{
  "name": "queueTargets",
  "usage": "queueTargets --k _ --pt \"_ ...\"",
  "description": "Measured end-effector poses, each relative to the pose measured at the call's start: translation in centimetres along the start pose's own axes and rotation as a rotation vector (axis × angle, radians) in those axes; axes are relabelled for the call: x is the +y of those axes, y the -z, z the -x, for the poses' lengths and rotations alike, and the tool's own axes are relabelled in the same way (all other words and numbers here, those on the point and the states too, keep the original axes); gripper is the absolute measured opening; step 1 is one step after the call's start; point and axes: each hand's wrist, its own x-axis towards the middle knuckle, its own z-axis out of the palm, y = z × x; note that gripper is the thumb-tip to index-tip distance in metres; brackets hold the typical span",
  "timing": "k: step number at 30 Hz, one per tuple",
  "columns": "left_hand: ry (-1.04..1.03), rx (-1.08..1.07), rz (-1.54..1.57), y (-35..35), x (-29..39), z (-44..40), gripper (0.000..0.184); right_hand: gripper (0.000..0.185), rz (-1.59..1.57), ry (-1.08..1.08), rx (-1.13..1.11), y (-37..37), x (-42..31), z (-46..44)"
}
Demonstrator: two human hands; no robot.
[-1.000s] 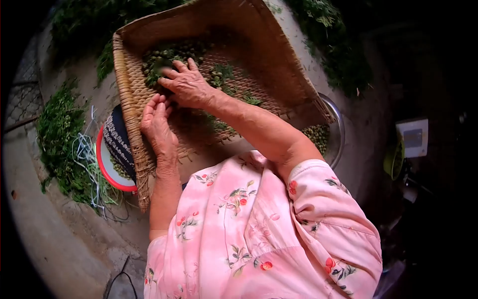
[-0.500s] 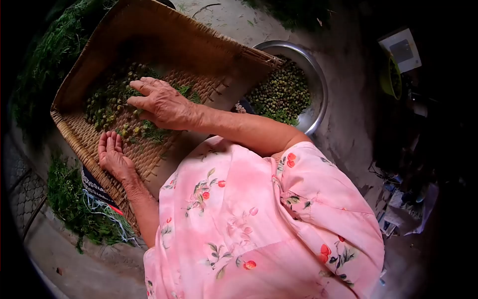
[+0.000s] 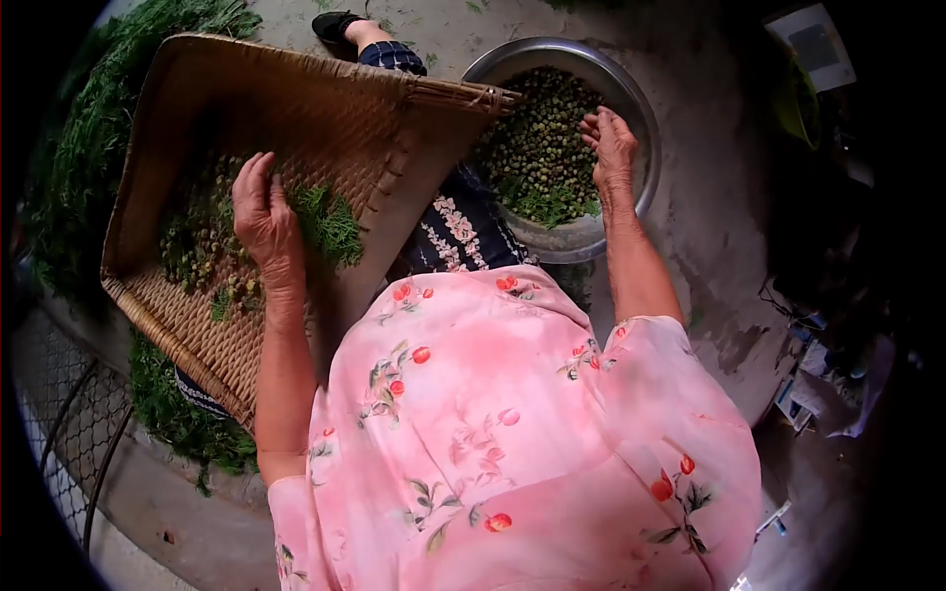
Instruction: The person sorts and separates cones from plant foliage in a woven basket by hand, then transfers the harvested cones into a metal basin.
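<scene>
My left hand (image 3: 266, 219) is over the woven basket (image 3: 379, 148), its fingers stretched out above a pile of small round green-yellow seed heads (image 3: 197, 236). Beside that hand, to its right, lies a clump of feathery green sprigs (image 3: 330, 225). My right hand (image 3: 611, 150) hangs over the right side of a metal bowl (image 3: 645, 98), fingers loosely bent and apart, with nothing visible in them. Inside the bowl are many round green seed heads (image 3: 547, 133) and some green leaf bits (image 3: 547, 202). The basket rests tilted across my lap.
Feathery green plants (image 3: 89, 148) are heaped on the floor at the left, with more greenery (image 3: 177, 404) below the basket. A wire mesh (image 3: 74, 424) stands at lower left. Papers and clutter (image 3: 828, 394), a green container (image 3: 800, 108) and a white box (image 3: 813, 44) are at the right.
My right hand has moved from the basket across to the bowl. My left hand has shifted up and right over the pile. The view has shifted, and a shoe and leg now show beyond the basket.
</scene>
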Motion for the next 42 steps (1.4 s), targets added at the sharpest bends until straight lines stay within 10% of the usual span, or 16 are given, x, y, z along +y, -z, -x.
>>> queueTargets --k 14,23,26,29,30,34,37,42 --pt "-0.006 -0.14 -0.34 -4.8 -3.5 -0.5 0.029 0.06 -0.202 -0.83 0.517 9.2 21.2 5.3" --pt "0.08 -0.187 -0.348 -4.7 -2.0 -0.5 0.029 0.065 -0.112 -0.608 0.466 2.3 24.7 2.1" --pt "0.094 -0.184 -0.338 -4.8 -1.9 -0.6 0.029 0.066 -0.596 -0.625 0.508 -0.7 18.2 -0.3" --pt "0.103 -0.176 -0.323 -4.9 -1.7 -0.6 0.028 0.067 -0.217 -0.467 0.481 -1.5 16.5 -1.0" --pt "0.105 -0.164 -0.327 -4.9 -1.7 -0.6 0.028 0.066 -0.625 -0.617 0.628 -2.5 13.3 -2.3" --pt "0.104 -0.194 -0.336 -4.7 -2.1 -0.5 0.031 0.079 -0.713 -0.304 0.17 -2.2 11.0 -4.1" --pt "0.09 -0.185 -0.363 -4.7 -2.0 -0.6 0.031 0.093 -0.796 -0.487 0.195 -2.3 8.8 -6.6" --pt "0.112 -0.196 -0.363 -4.7 -2.4 -0.5 0.032 0.049 0.224 -0.243 0.272 -2.3 6.7 -10.2"
